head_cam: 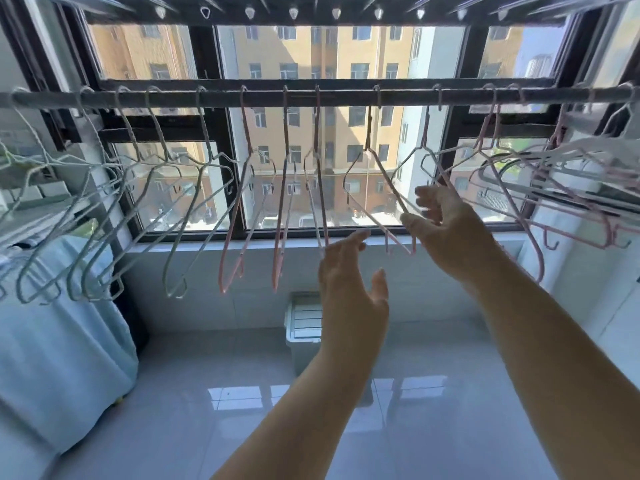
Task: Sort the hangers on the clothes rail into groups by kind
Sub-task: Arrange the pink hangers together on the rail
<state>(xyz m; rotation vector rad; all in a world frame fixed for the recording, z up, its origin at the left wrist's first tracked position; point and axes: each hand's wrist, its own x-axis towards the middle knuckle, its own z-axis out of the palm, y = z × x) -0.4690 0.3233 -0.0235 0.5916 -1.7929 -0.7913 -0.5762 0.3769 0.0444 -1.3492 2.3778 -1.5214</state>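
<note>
Wire hangers line a clothes rail [346,97] that runs across a balcony window [227,174]: pale blue-white hangers [104,289] bunch along the left stretch, while pink hangers [276,271] fill the middle and crowd the far right. The person's right hand [446,233] is raised to one pink hanger [387,188] hanging near the centre of the rail, the thumb [410,221] at its sloping wire and the fingers curled just behind it; whether the wire is actually pinched cannot be told. The left hand [349,285] is lifted lower and to the left, fingers straight and spread apart, holding nothing, its fingertips near the bottom ends of the neighbouring pink hangers. Both bare forearms reach up from the lower edge of the view. Below, a white plastic box [303,323] stands against the wall on a glossy tiled floor [207,410], and a pale blue cover [62,358] drapes something at left. A tan apartment block [346,57] shows through the glass.
</note>
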